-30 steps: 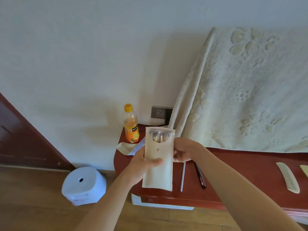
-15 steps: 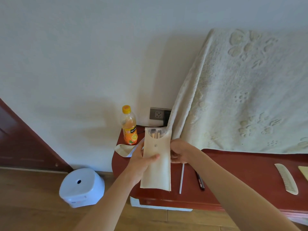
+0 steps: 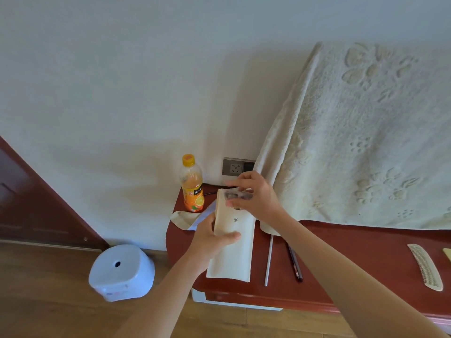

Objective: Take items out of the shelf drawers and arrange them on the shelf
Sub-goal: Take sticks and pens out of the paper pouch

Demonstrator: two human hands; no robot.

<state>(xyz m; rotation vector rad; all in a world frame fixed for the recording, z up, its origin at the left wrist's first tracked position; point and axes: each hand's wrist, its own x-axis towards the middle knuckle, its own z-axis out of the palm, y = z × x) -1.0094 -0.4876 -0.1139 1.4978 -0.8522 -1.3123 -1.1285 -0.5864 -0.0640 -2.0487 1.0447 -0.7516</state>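
Observation:
A long cream fabric pouch (image 3: 231, 259) with a metal snap stands upright over the left end of the dark red shelf top (image 3: 341, 252). My left hand (image 3: 210, 240) grips the pouch around its middle, thumb across the front. At the pouch's open top my right hand (image 3: 253, 196) pinches the utensil ends that stick out. What the pouch holds is mostly hidden. An orange juice bottle (image 3: 191, 184) stands behind it at the shelf's back left corner.
On the shelf top lie a white stick (image 3: 268, 261), a dark pen (image 3: 294, 262), a cream comb (image 3: 424, 265) and a folded cloth (image 3: 185, 219). A cream towel (image 3: 366, 132) hangs at the back right. A wall socket (image 3: 235, 167) sits behind. A white stool (image 3: 122, 272) stands on the wooden floor.
My right hand has gone from the pouch's right side up to its open top and now pinches the contents there. The left hand keeps its grip on the pouch.

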